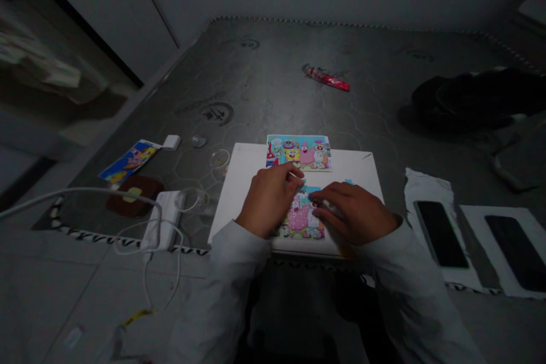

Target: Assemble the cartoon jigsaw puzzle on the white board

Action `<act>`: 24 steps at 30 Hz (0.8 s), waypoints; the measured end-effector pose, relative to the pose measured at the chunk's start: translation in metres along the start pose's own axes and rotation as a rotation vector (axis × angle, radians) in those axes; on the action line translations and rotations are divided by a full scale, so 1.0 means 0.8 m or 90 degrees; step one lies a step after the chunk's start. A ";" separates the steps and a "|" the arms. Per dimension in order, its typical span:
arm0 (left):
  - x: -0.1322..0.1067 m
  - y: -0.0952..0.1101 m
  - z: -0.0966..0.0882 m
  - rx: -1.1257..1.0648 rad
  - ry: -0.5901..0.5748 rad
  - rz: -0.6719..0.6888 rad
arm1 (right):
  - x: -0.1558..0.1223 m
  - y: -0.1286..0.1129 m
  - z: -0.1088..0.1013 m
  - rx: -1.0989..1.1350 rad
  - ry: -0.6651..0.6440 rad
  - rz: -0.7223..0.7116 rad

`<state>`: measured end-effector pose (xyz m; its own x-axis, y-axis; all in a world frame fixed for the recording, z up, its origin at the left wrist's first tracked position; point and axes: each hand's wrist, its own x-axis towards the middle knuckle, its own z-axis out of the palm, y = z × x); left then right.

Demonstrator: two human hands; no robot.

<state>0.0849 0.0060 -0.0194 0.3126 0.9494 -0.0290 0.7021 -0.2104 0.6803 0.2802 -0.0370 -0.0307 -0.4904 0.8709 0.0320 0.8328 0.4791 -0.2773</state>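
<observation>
A partly assembled jigsaw puzzle [300,223] with pink and blue cartoon figures lies on a white flat box [244,160]. My left hand [269,196] is curled at the puzzle's upper left, its thumb and forefinger closed at a small light-blue puzzle piece [303,186]. From the right, my right hand [357,211] pinches a small piece with a dark red patch [315,204] at the puzzle's upper right; the fingers partly hide it. Behind both hands lies a printed picture card [298,153] with similar figures. Another blue piece [349,182] shows just beyond my right hand.
Two phones [441,234] [518,253] lie at the right on white sheets. A white power strip [164,219] with cables, a brown case [135,196] and a blue cartoon packet [130,162] are at the left. A red wrapper [327,78] and a black bag [473,99] lie farther back.
</observation>
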 end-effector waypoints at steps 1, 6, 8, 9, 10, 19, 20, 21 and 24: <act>0.001 0.000 0.001 0.002 0.000 0.001 | 0.000 -0.001 0.000 -0.010 -0.016 0.000; 0.003 -0.001 0.007 0.030 -0.022 -0.009 | -0.002 -0.002 -0.001 -0.049 -0.057 0.004; 0.003 -0.001 0.009 0.042 -0.026 -0.020 | -0.003 -0.002 0.000 -0.040 -0.062 0.012; 0.003 -0.002 0.010 0.047 -0.026 -0.026 | -0.003 -0.002 0.001 -0.031 -0.063 0.014; 0.003 -0.002 0.010 0.053 -0.025 -0.032 | -0.003 -0.001 0.002 -0.023 -0.062 0.013; 0.002 0.000 0.003 0.043 -0.044 -0.030 | -0.006 0.001 0.003 -0.016 -0.067 0.013; 0.002 0.001 0.003 0.047 -0.044 -0.034 | -0.006 0.002 0.004 -0.012 -0.064 0.013; 0.001 0.001 0.004 0.058 -0.038 -0.041 | -0.006 0.002 0.004 -0.006 -0.061 0.015; 0.001 0.000 0.007 0.105 -0.019 -0.064 | -0.006 0.004 0.006 0.015 -0.054 0.023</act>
<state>0.0891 0.0054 -0.0233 0.2529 0.9607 -0.1145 0.8254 -0.1525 0.5435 0.2840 -0.0404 -0.0364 -0.4805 0.8749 -0.0596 0.8448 0.4436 -0.2991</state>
